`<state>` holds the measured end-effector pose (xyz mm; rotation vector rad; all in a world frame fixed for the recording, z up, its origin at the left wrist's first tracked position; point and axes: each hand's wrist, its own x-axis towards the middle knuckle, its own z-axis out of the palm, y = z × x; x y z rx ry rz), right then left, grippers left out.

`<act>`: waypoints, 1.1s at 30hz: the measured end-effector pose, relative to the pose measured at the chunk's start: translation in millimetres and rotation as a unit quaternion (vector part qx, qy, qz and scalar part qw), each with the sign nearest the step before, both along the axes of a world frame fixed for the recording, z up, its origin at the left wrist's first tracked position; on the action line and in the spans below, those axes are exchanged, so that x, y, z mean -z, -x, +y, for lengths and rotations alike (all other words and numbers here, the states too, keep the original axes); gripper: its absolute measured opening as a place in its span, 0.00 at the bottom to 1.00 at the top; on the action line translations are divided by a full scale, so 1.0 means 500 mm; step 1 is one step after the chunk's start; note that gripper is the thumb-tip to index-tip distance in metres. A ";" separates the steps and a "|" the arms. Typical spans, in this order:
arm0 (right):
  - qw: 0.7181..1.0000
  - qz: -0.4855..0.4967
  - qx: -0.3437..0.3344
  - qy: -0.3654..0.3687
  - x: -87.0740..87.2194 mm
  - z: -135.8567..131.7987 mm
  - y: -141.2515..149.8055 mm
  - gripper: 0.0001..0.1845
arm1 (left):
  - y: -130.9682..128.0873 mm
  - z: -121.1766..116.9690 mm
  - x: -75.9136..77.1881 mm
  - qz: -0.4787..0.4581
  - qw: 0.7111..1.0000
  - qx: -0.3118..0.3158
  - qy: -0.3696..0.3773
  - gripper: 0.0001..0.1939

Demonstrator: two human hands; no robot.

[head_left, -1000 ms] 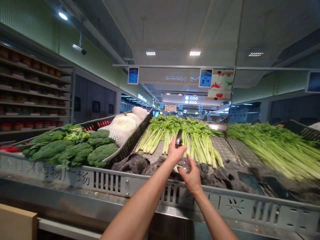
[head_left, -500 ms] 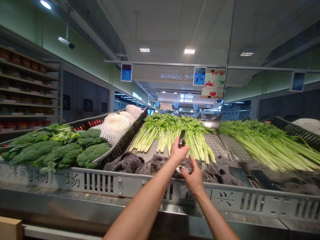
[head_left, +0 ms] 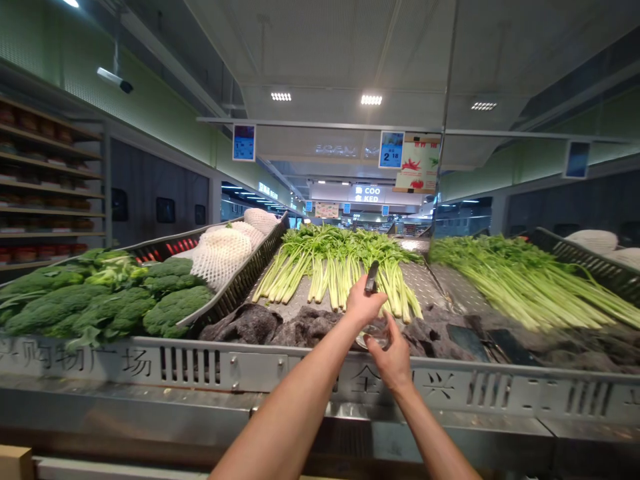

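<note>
Both my arms reach out over the front rail [head_left: 300, 367] of a produce display. My left hand [head_left: 364, 305] is closed around the black top [head_left: 371, 277] of a small clear bottle [head_left: 376, 331]. My right hand [head_left: 391, 357] is just below it, with its fingers wrapped round the bottle's clear body. The bottle hangs over dark crumpled cloths [head_left: 280, 325] at the near end of a bed of green stalk vegetables [head_left: 333, 257].
Broccoli heads [head_left: 100, 300] fill the left tray, with white net-wrapped produce [head_left: 220, 250] behind them. More green stalks [head_left: 525, 280] lie on the right bed. Price signs [head_left: 390, 149] hang overhead. Shelves [head_left: 45, 187] line the left wall.
The view has shifted right and slightly up, so the display sits lower and further left in frame. Both hands keep the same hold on the bottle, now a little further out.
</note>
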<state>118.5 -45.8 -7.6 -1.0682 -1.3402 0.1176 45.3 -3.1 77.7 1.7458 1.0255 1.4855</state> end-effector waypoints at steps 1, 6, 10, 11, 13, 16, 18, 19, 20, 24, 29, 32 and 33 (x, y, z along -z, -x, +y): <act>1.000 0.001 0.003 -0.005 0.002 -0.001 -0.003 0.37 | -0.005 -0.003 -0.001 0.009 1.000 -0.007 -0.008 0.11; 1.000 0.008 0.003 -0.021 0.012 -0.004 -0.017 0.35 | -0.025 -0.013 0.000 0.046 0.998 -0.026 -0.030 0.08; 1.000 0.008 0.014 -0.021 0.014 -0.006 -0.025 0.36 | -0.029 -0.023 -0.004 0.063 0.997 -0.027 -0.030 0.07; 1.000 0.008 0.018 -0.021 0.015 -0.007 -0.026 0.36 | -0.029 -0.027 -0.006 0.068 0.997 -0.026 -0.029 0.07; 0.999 0.007 0.027 -0.022 0.019 -0.008 -0.030 0.37 | -0.031 -0.037 -0.009 0.078 0.996 -0.021 -0.031 0.08; 0.999 0.010 0.037 -0.037 0.029 -0.013 -0.033 0.37 | -0.037 -0.055 -0.010 0.080 0.996 -0.010 -0.038 0.10; 0.998 0.012 0.043 -0.053 0.035 -0.020 -0.034 0.37 | -0.043 -0.064 -0.007 0.080 0.996 -0.005 -0.035 0.11; 0.997 0.013 0.048 -0.059 0.037 -0.023 -0.034 0.36 | -0.045 -0.066 -0.005 0.080 0.996 -0.002 -0.031 0.11; 0.997 0.014 0.052 -0.064 0.039 -0.026 -0.033 0.36 | -0.048 -0.068 -0.003 0.081 0.996 0.001 -0.028 0.10; 0.996 0.019 0.055 -0.071 0.037 -0.031 -0.032 0.35 | -0.055 -0.067 0.002 0.083 0.996 0.003 -0.035 0.09; 0.995 0.009 0.061 -0.078 0.028 -0.026 -0.036 0.35 | -0.054 -0.066 -0.006 0.080 0.996 -0.007 -0.047 0.11; 0.994 0.014 0.068 -0.083 0.025 -0.026 -0.037 0.36 | -0.054 -0.071 -0.012 0.085 0.995 0.001 -0.055 0.12; 0.994 0.018 0.069 -0.084 0.026 -0.027 -0.036 0.36 | -0.054 -0.074 -0.013 0.086 0.995 0.006 -0.057 0.12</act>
